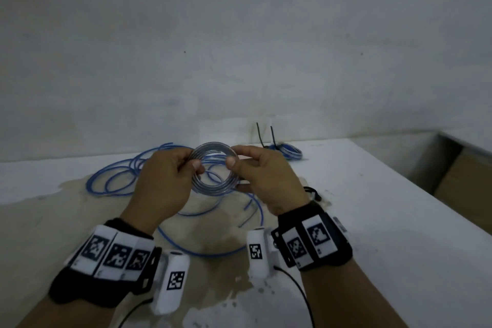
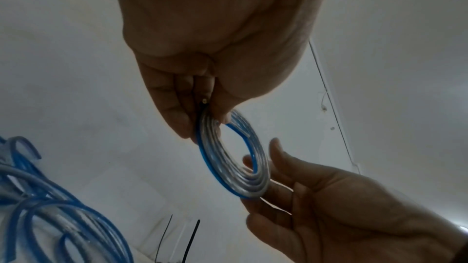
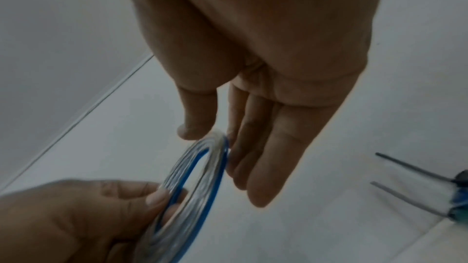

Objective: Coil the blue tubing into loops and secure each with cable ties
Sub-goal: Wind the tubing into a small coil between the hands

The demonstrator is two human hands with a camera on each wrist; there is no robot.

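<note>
Head view: our left hand [image 1: 162,181] and right hand [image 1: 263,181] pinched the coil [image 1: 213,168] above the counter [image 1: 372,221], loose tubing [image 1: 119,176] beneath, a tied coil [image 1: 288,152] near its far edge. Left wrist view: thumb and fingers [image 2: 174,111] clamped the coil's rim. Right wrist view: thumb [image 3: 198,115] pressed it against nearly straight fingers.

bench [image 1: 372,208]: white top, its far edge meeting the wall, its right edge running diagonally toward the near right
stain [image 1: 213,269]: brownish patch spread over the middle of the bench, with flaked spots at its near edge
wall [image 1: 239,34]: pale grey, plain, with a few small dark specks
cardboard box [image 1: 466,181]: brown, beyond the right edge of the bench and below its level
ledge [image 1: 468,138]: pale strip above the cardboard box, at the far right
</note>
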